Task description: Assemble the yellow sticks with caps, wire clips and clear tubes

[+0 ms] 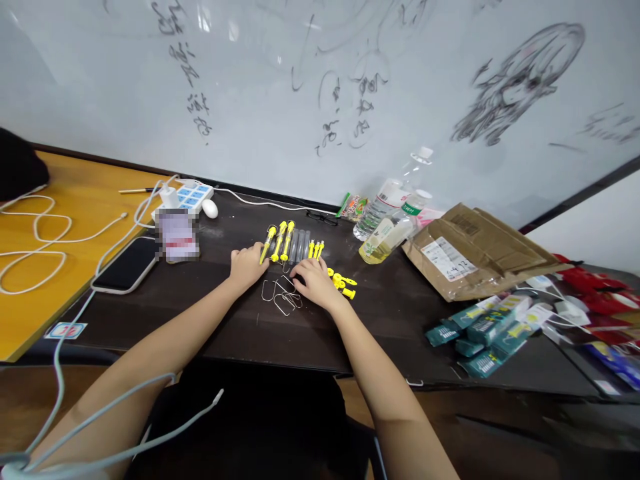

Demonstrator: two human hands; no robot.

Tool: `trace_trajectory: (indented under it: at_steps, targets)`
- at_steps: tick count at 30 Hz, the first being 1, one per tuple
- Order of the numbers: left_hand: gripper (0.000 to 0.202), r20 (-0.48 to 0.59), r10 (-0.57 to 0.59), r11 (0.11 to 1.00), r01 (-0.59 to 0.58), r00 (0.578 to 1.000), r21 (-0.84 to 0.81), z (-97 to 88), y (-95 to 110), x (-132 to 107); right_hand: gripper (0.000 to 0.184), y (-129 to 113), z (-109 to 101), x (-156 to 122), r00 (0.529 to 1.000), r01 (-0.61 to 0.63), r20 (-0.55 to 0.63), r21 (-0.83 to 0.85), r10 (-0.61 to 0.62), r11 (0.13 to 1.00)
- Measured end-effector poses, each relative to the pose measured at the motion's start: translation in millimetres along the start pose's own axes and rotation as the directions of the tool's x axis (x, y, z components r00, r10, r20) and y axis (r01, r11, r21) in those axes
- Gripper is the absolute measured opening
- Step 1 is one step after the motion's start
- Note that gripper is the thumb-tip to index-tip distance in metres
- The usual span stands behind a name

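My left hand (247, 264) rests on the dark table (220, 327), its fingers curled round the lower end of a yellow-tipped clear tube (269, 243). Two more yellow-tipped tubes (284, 240) lie beside it, with clear tubes (300, 245) and short yellow pieces (316, 249) to the right. My right hand (314, 280) lies palm down, fingers closed over something small that I cannot make out. Bent wire loops (281, 296) lie between the hands. Loose yellow caps (343, 283) sit just right of my right hand.
A phone (127, 265), a blurred card (176, 235), a power strip (192, 195) and white cables (35, 240) lie left. Plastic bottles (395, 215), a flattened cardboard box (470, 253), teal packets (485, 331) and red packages (595, 287) crowd the right. A whiteboard (300, 80) stands behind.
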State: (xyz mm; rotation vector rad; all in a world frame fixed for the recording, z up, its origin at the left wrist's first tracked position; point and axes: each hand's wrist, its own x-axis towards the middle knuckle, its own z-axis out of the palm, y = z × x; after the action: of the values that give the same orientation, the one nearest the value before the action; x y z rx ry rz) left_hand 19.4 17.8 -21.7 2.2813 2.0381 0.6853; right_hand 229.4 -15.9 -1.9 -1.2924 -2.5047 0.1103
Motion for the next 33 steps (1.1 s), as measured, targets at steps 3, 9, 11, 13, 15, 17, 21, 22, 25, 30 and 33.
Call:
trace_trajectory:
  at_steps: [3, 9, 11, 13, 15, 17, 21, 22, 25, 30, 33]
  targets:
    - [0.035, 0.015, -0.044, 0.999, 0.044, 0.999, -0.025, -2.7, 1.6, 0.7, 0.01, -0.4, -0.1, -0.1, 1.0, 0.003, 0.006, -0.003, -0.003, 1.0]
    - [0.036, -0.02, -0.107, 0.956, 0.097, 0.994, -0.275, -4.9, 1.3, 4.5, 0.013, 0.2, -2.7, -0.1, 1.0, -0.007, 0.004, -0.021, 0.007, 1.0]
    - [0.036, -0.099, -0.06, 0.935, 0.021, 0.993, -0.355, -4.8, 1.6, 4.1, 0.018, -1.0, -5.0, 0.4, 1.0, -0.017, -0.018, -0.01, 0.017, 1.0]
    - [0.038, -0.165, 0.02, 0.905, -0.088, 0.986, -0.417, -5.8, 3.3, 2.1, 0.027, -2.8, -7.7, 1.1, 0.996, -0.03, -0.082, 0.043, 0.033, 0.999]
    - [0.04, -0.199, 0.127, 0.861, -0.208, 0.972, -0.463, -8.2, 6.3, -1.4, 0.036, -4.2, -10.1, 2.0, 0.975, -0.048, -0.208, 0.151, 0.079, 0.987]
    - [0.041, -0.2, 0.24, 0.814, -0.309, 0.95, -0.492, -11.4, 10.0, -5.9, 0.039, -3.8, -11.7, 3.0, 0.909, -0.063, -0.375, 0.312, 0.184, 0.948]
    - [0.039, -0.161, 0.414, 0.74, -0.435, 0.896, -0.513, -15.8, 15.8, -15.1, 0.037, 3.1, -13.6, 6.5, 0.722, -0.03, -0.512, 0.65, 0.466, 0.759]
    - [0.039, -0.153, 0.442, 0.729, -0.453, 0.884, -0.513, -16.1, 16.3, -16.7, 0.037, 5.2, -14.1, 7.6, 0.706, -0.014, -0.489, 0.714, 0.513, 0.7]
    - [0.037, -0.153, 0.489, 0.709, -0.493, 0.859, -0.504, -15.9, 15.8, -18.8, 0.034, 9.2, -15.8, 10.8, 0.716, 0.023, -0.395, 0.838, 0.576, 0.545]
    - [0.033, -0.19, 0.431, 0.758, -0.468, 0.882, -0.455, -17.3, 12.9, -15.1, 0.03, 6.3, -14.6, 13.1, 0.755, 0.069, -0.319, 0.908, 0.573, 0.414]
    - [0.03, -0.169, 0.394, 0.805, -0.428, 0.904, -0.411, -19.0, 13.1, -13.2, 0.03, 1.9, -10.7, 13.6, 0.788, 0.09, -0.303, 0.917, 0.535, 0.388]
